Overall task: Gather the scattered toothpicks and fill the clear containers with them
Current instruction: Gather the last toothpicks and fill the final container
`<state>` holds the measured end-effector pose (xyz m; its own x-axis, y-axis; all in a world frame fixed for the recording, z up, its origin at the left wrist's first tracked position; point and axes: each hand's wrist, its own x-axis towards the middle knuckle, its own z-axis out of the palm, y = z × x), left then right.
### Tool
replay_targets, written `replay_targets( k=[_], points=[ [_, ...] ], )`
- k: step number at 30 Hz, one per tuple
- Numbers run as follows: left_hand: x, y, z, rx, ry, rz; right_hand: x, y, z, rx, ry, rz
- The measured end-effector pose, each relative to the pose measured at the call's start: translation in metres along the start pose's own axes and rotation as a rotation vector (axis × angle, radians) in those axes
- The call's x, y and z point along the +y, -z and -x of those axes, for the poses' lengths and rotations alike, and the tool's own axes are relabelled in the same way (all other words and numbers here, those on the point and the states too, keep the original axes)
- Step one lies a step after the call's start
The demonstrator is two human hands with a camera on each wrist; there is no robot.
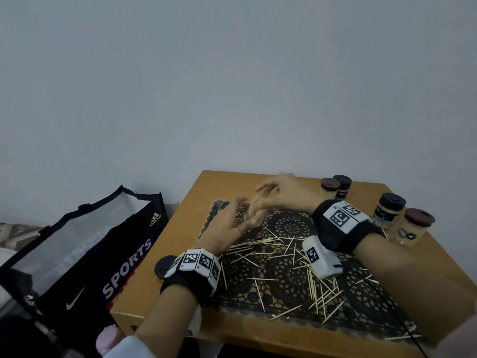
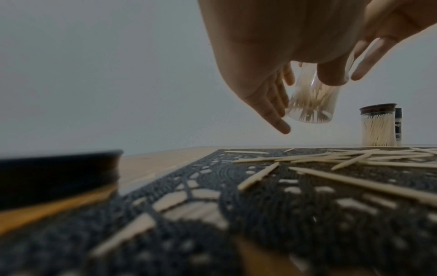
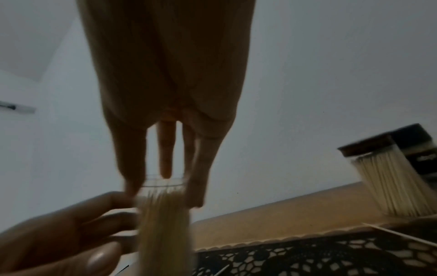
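A clear container point(image 1: 255, 211) partly filled with toothpicks is held tilted above the far left of the black lace mat point(image 1: 284, 277). My left hand point(image 1: 229, 223) grips its body, thumb in front and fingers behind point(image 2: 276, 104); the container point(image 2: 312, 100) shows between them. My right hand point(image 1: 276, 192) reaches over its top, with thumb and fingertips point(image 3: 132, 179) pinching either side of the open rim point(image 3: 165, 184). The container point(image 3: 165, 227) looks blurred there. Loose toothpicks point(image 1: 286, 257) lie scattered over the mat, also close in the left wrist view point(image 2: 343, 158).
Several filled, lidded jars point(image 1: 388, 210) stand along the wooden table's point(image 1: 185, 218) right back edge; one point(image 2: 378, 127) shows behind the mat. A loose black lid point(image 1: 164, 267) lies by the left edge. A sports bag point(image 1: 77, 254) stands left of the table.
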<state>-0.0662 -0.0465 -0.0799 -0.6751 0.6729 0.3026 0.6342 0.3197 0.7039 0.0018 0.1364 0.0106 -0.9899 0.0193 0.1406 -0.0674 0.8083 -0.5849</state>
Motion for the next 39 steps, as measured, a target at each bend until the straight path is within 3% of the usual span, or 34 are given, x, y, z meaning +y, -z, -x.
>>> replay_targets(
  k=[2,7,9,11,13,17,19,21,27,34,39],
  points=[
    [-0.002,0.0,-0.001,0.038,0.018,0.004,-0.002,0.001,0.001,0.047,0.004,0.089],
    [0.0,0.001,-0.001,0.012,-0.009,-0.097,-0.007,-0.004,0.004,-0.002,-0.013,-0.108],
    [0.001,0.002,0.0,0.04,-0.007,-0.132,-0.011,-0.008,0.007,-0.028,-0.02,-0.277],
    [0.0,0.003,0.001,0.091,0.015,-0.196,-0.009,-0.018,0.007,-0.015,-0.085,-0.304],
    [-0.003,0.006,0.001,0.166,0.077,-0.237,-0.004,-0.029,0.008,-0.032,-0.162,-0.137],
    [-0.005,0.009,0.0,0.237,0.138,-0.283,0.004,-0.056,0.016,-0.392,-0.164,0.352],
    [-0.005,0.008,-0.001,0.206,0.139,-0.3,-0.001,-0.068,0.022,-0.465,-0.124,0.494],
    [-0.005,0.009,-0.001,0.185,0.154,-0.312,-0.005,-0.076,0.024,-0.403,-0.074,0.563],
    [-0.003,0.01,0.001,0.151,0.16,-0.328,-0.007,-0.08,0.024,-0.227,-0.007,0.465],
    [-0.003,0.01,0.002,0.151,0.162,-0.336,-0.005,-0.08,0.024,-0.169,0.05,0.519],
    [-0.004,0.011,0.002,0.148,0.163,-0.362,-0.004,-0.081,0.025,-0.219,0.033,0.598]
  ],
)
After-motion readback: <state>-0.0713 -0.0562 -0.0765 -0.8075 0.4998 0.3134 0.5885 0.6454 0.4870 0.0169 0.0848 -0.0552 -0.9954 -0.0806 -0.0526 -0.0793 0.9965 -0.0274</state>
